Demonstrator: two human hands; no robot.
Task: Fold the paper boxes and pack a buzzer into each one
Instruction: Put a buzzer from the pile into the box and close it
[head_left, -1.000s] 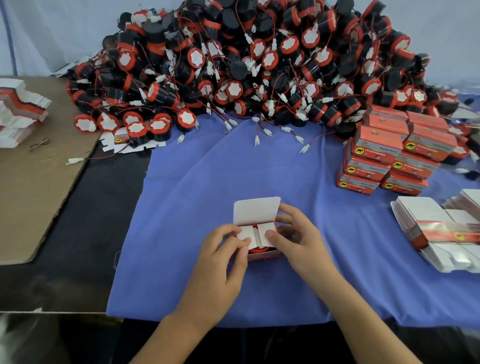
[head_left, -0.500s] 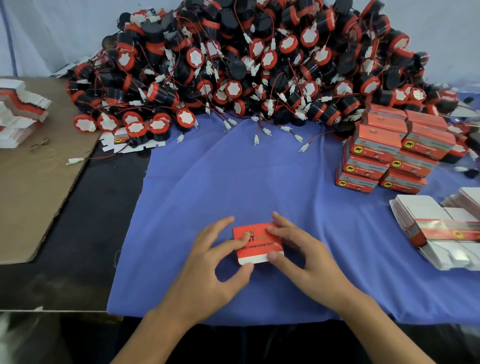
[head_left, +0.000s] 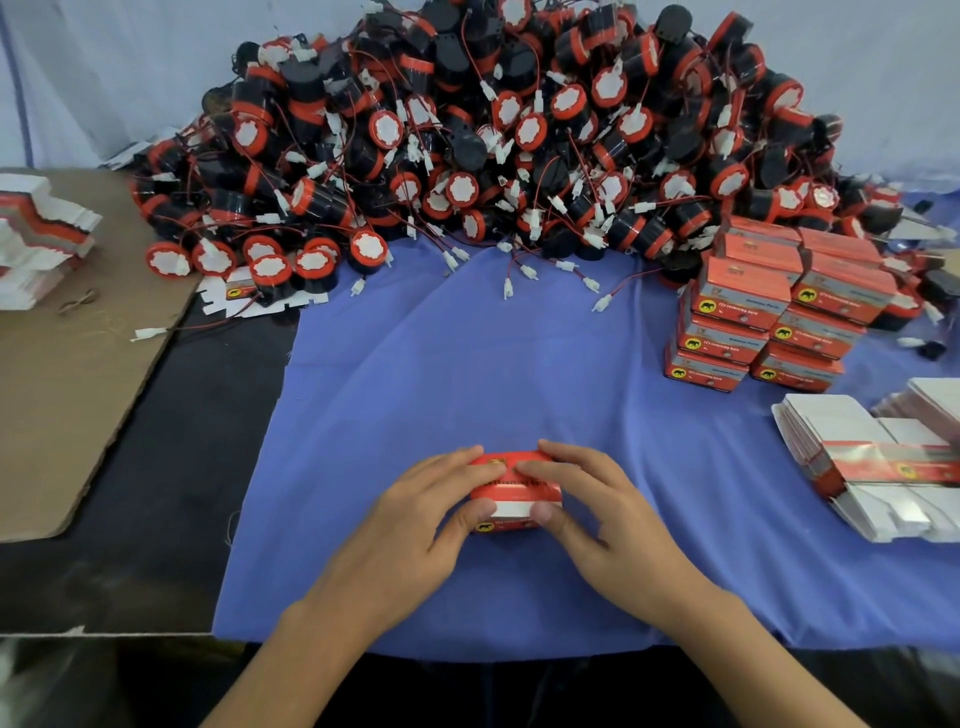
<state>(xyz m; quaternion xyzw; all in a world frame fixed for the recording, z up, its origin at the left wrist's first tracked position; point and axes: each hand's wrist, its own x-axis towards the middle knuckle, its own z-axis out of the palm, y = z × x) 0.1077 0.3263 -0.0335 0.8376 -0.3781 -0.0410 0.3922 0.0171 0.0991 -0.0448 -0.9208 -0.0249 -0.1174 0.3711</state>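
- Both grips are closing on one paper box (head_left: 514, 488). The left grip (head_left: 415, 519) and the right grip (head_left: 597, 514) are each laying fingers over its red top and pressing a thumb on its near face, so neither is wide. The box is sitting on the blue cloth (head_left: 467, 364) directly between them, touching both.
- The lid seam is lying under the fingers, so I cannot tell whether the tuck tab is fully in. Judged risk: the flap is springing back up if the thumbs are letting go too soon.
- The contents are hidden. If a wire lead is straying into the seam, it is getting pinched and holding the lid proud.
- The card is looking thin. Pressing too hard from above is likely creasing the top panel.
- The cloth is lying loose on the table (head_left: 156, 519). Pushing the box away from the grips is liable to be rucking it.
- The stack of packed boxes (head_left: 769, 312) is standing beyond and to the right of the right grip, in uneven tiers. Setting this box down carelessly there is risking a topple.
- The buzzer heap (head_left: 519, 156) is lying beyond both grips, with leads trailing toward them. Reaching in is risking a snag that drags several out.
- The flat box blanks (head_left: 872, 467) are fanning out to the right of the right grip. A passing forearm is likely scattering them.
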